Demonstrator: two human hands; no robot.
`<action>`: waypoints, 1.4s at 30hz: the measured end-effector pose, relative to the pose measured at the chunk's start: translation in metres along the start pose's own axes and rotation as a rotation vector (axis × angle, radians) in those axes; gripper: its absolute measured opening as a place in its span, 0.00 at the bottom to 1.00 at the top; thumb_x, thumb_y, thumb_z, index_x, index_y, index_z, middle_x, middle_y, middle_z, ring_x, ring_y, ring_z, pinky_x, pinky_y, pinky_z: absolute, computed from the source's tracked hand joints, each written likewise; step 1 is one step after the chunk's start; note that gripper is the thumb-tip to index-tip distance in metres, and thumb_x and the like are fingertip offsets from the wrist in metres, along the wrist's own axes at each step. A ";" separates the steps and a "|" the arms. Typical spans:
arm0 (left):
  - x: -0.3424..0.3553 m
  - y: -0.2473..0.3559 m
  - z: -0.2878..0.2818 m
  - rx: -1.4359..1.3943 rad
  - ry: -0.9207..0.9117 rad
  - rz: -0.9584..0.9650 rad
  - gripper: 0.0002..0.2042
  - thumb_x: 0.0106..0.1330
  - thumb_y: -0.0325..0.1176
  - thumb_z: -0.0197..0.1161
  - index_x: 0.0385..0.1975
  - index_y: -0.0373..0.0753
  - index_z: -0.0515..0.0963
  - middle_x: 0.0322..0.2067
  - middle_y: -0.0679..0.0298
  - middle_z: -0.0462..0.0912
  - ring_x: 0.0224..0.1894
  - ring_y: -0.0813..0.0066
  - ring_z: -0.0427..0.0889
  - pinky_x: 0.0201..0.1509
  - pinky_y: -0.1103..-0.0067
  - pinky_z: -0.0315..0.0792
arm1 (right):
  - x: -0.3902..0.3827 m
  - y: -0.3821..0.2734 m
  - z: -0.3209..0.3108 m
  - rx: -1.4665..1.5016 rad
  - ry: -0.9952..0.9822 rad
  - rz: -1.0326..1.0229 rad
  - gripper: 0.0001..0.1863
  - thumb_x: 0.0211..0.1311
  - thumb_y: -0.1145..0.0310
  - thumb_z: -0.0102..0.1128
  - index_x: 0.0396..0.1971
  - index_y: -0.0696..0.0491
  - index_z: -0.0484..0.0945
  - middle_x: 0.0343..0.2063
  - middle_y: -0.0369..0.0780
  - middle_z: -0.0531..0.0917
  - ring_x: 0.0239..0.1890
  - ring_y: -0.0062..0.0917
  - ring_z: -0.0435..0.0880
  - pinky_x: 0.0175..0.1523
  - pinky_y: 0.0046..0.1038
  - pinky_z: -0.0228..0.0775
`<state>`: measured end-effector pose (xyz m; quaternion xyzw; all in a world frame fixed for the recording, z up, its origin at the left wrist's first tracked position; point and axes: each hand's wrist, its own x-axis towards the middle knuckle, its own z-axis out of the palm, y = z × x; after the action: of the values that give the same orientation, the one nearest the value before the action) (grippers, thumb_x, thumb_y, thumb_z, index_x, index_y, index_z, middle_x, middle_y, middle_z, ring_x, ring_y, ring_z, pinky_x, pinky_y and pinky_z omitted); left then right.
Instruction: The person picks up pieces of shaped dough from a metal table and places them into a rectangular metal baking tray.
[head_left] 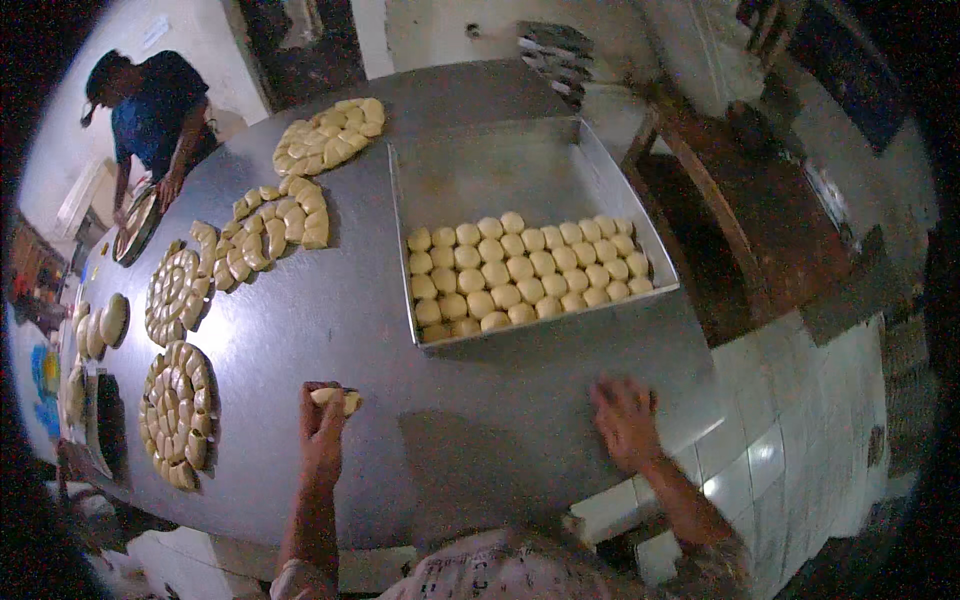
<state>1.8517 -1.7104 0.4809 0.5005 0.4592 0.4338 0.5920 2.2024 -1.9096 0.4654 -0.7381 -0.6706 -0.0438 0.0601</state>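
Observation:
My left hand (pixel 322 430) is closed around a piece of dough (pixel 336 399), pale and oblong, just above the metal table (pixel 370 300). To the right, my right hand (pixel 627 424) is low over the tabletop with its fingers spread, slightly blurred; whether anything lies under its palm is hidden. Beyond both hands stands a large square baking tray (pixel 500 165). Its near half holds rows of round dough balls (pixel 520 268), packed close together, and its far half shows bare metal.
Cut dough pieces lie in round clusters (pixel 176 415) along the table's left side, with another cluster (pixel 330 136) farther back. A person (pixel 160 120) at the far left handles a round pan (pixel 135 228). Brown wooden furniture (pixel 745 210) stands right of the table.

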 end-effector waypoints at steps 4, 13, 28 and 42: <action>-0.010 -0.018 0.032 -0.162 -0.196 -0.094 0.07 0.60 0.24 0.54 0.30 0.42 0.62 0.26 0.69 0.66 0.28 0.82 0.67 0.30 0.83 0.63 | 0.092 0.009 0.030 0.200 0.541 0.570 0.16 0.52 0.67 0.57 0.40 0.56 0.70 0.38 0.47 0.72 0.43 0.42 0.67 0.53 0.45 0.54; -0.018 0.003 0.043 0.160 -0.257 -0.138 0.12 0.58 0.26 0.57 0.40 0.39 0.65 0.33 0.65 0.70 0.37 0.77 0.71 0.43 0.80 0.69 | 0.049 0.063 0.049 0.041 0.349 0.452 0.16 0.46 0.66 0.61 0.35 0.55 0.71 0.35 0.45 0.72 0.41 0.41 0.70 0.50 0.44 0.59; -0.025 -0.020 0.060 0.160 0.082 -0.140 0.11 0.56 0.25 0.60 0.26 0.45 0.63 0.22 0.73 0.63 0.25 0.85 0.63 0.29 0.86 0.60 | 0.023 0.067 0.014 0.379 0.313 0.118 0.11 0.49 0.76 0.55 0.35 0.55 0.71 0.33 0.43 0.75 0.35 0.36 0.76 0.42 0.32 0.69; -0.018 0.002 0.069 -0.328 -0.070 -0.237 0.15 0.65 0.42 0.49 0.45 0.40 0.67 0.42 0.60 0.70 0.44 0.75 0.69 0.47 0.78 0.64 | 0.276 0.025 0.011 0.736 0.648 0.167 0.11 0.57 0.68 0.54 0.37 0.56 0.77 0.34 0.45 0.79 0.34 0.31 0.80 0.39 0.30 0.70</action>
<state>1.9153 -1.7415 0.4900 0.3545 0.4173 0.4124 0.7280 2.2534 -1.6382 0.4938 -0.6676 -0.5269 -0.0261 0.5253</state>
